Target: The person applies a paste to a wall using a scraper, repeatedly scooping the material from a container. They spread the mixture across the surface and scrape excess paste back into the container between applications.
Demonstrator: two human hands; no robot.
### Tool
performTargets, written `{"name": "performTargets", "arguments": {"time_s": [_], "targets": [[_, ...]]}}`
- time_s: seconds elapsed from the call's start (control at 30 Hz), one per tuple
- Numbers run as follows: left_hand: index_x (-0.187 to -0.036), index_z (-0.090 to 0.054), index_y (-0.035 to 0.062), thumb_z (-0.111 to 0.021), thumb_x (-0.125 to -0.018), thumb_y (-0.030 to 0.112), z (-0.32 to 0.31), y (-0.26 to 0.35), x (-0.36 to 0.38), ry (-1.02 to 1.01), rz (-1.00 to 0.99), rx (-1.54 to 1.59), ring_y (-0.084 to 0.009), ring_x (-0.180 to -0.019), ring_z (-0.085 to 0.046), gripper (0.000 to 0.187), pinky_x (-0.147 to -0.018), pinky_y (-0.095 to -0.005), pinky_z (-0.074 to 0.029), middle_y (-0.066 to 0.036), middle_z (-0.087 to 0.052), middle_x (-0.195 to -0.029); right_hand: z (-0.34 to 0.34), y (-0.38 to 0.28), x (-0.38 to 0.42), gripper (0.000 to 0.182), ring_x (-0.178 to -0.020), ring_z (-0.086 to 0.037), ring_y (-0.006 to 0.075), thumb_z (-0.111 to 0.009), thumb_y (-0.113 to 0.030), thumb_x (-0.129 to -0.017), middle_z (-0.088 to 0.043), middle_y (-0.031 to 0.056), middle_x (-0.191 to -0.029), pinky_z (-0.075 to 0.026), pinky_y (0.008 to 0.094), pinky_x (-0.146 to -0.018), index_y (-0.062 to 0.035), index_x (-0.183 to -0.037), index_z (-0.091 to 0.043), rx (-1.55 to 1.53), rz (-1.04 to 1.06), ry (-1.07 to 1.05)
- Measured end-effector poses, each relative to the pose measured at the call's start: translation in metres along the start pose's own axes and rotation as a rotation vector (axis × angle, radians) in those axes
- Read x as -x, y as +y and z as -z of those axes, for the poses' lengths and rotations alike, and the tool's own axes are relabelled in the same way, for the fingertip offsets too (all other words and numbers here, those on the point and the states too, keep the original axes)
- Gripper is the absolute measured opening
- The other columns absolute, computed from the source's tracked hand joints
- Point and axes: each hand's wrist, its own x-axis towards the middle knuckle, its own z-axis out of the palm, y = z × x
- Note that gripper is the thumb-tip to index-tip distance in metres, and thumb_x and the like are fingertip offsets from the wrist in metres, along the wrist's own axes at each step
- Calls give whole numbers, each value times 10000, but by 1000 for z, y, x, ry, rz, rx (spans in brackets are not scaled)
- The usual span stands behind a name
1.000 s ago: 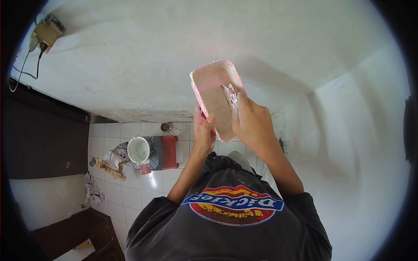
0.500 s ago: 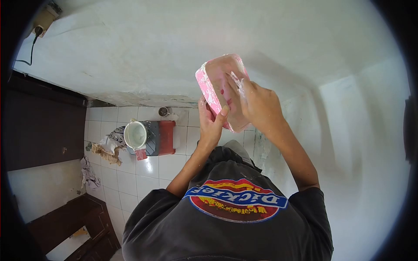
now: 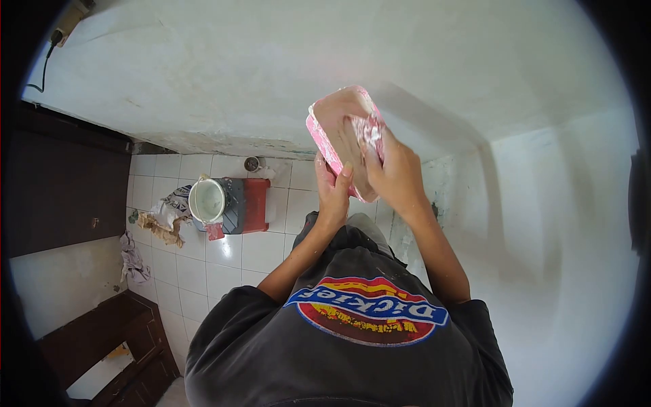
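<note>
Tray: a pink, oblong tray [image 3: 323, 138], its rim and outer side smeared with white matter, is held up in front of the wall [image 3: 224, 81], above the floor and tilted. A pale brownish layer covers much of its inside.
Left hand: the left hand [image 3: 332, 198] supports the tray at its near left side, fingers clamped on it, the thumb at the rim.
Right hand: the right hand [image 3: 399, 178] is over the tray's right side, fingers closed on a coated tool [image 3: 367, 130]. The tool is smeared white and blurred; its exact type cannot be told.
Stool: a grey and red stool [image 3: 255, 203] is on the white tiled floor [image 3: 266, 252], to the left of the hands.
Bucket: a whitish bucket [image 3: 207, 199] rests on the stool's grey part, a reddish piece [image 3: 215, 231] just beside it.
Cup: a small round container [image 3: 252, 164] is near the stool, close to the wall.
Cloths: a patterned cloth [image 3: 178, 202] and crumpled brown material [image 3: 161, 229] lie beside the stool; a pale cloth [image 3: 134, 261] lies farther left.
Socket: an electrical fitting [image 3: 68, 24] with a dark plug is at upper left.
</note>
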Motion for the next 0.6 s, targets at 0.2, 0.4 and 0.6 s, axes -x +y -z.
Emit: {"name": "performTargets", "arguments": {"time_s": [0.2,0.4,0.6], "targets": [[-1458,-177,3,-650,-926,263,-3,7,2,-49,23,-137,-191,-1257,-430,758,-1054,-367,-377,-138,-386,-1381,38,-6,-30,144,-725,-640,377,-576,-130,-876,-649,174,-816,-511,447,-624,-7,-950,-590,252,159,-12],[-1434,-186,-32,-687,-879,157,-23,16,9,45,-199,-259,-214,-1258,-399,771,-1077,-370,-335,-146,-362,-1349,19,5,-17,87,-710,-621,383,-574,-84,-876,-633,179,-805,-490,440,-603,-12,-924,-581,234,244,-58],[-1454,-152,-19,-691,-867,126,-25,15,13,66,-220,-197,-215,-1279,-377,810,-1092,-373,-317,-135,-352,-1356,15,3,-5,127,-712,-641,378,-565,-83,-868,-650,176,-824,-511,446,-605,-13,-972,-586,219,218,-84]]}}
